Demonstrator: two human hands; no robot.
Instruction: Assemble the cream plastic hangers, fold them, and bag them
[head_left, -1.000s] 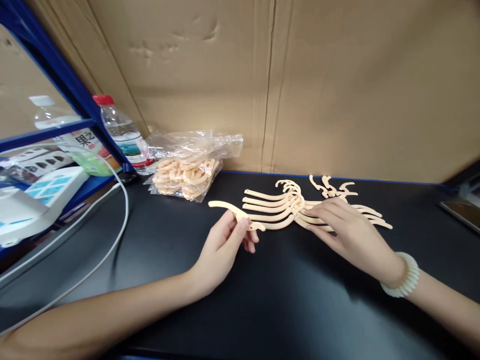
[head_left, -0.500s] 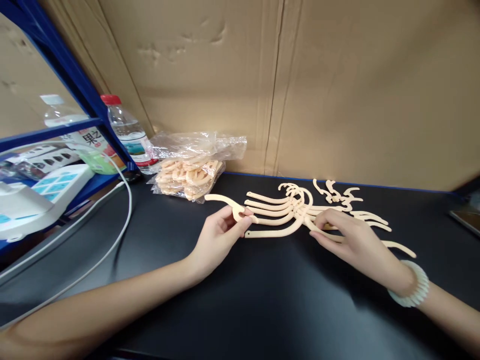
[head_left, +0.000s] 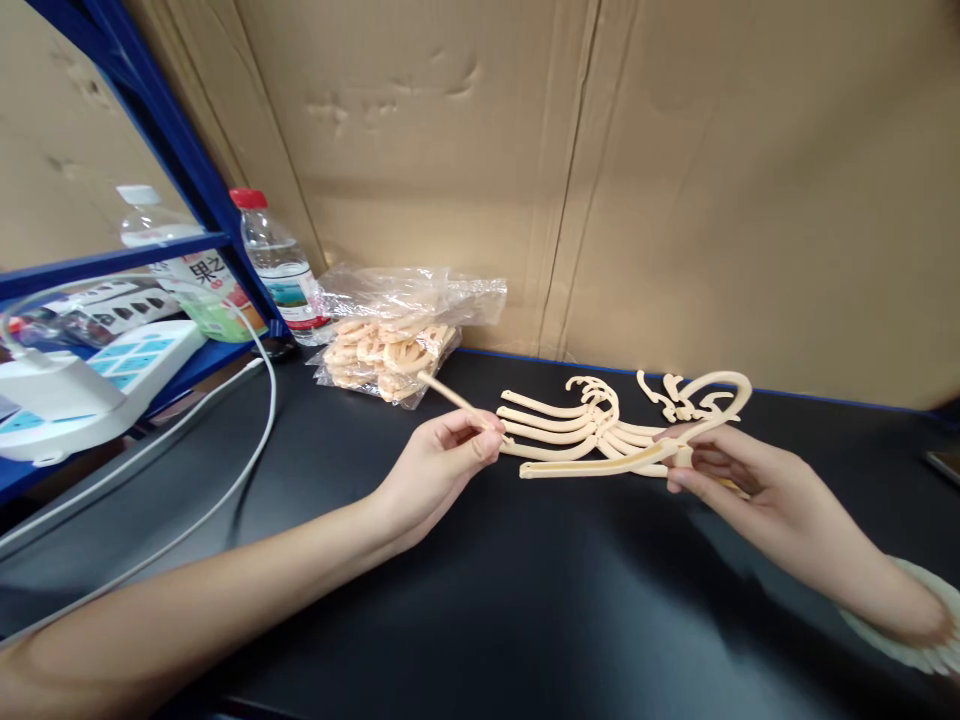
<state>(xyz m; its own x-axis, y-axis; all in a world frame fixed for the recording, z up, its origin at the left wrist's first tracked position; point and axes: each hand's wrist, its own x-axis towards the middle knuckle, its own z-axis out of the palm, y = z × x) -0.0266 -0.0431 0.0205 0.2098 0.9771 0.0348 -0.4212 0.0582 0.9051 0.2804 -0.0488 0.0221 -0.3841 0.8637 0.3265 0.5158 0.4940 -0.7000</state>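
My left hand [head_left: 435, 468] pinches a slim cream plastic hanger arm [head_left: 448, 392] between thumb and fingers; its free end points up and left. In my right hand [head_left: 780, 485] is a cream plastic hanger [head_left: 585, 469], gripped near its centre, with its hook curving up to the right and one arm reaching left. Its other side is hidden by the hand. Behind it, several similar hangers [head_left: 541, 408] lie in an overlapping row on the black table [head_left: 540, 600]. Small loose cream pieces [head_left: 670, 402] lie beyond my right hand.
A clear plastic bag [head_left: 390, 350] full of cream pieces lies at the back left, beside a red-capped water bottle [head_left: 281, 275]. On the left stands a blue shelf [head_left: 191, 243] holding a white power strip [head_left: 161, 362]. A white cable [head_left: 259, 445] loops onto the table. Cardboard [head_left: 465, 180] walls the back.
My right hand has lifted the front hanger off the row and moved right, tilting it so the hook rises. The arm piece in my left hand has turned edge-on.
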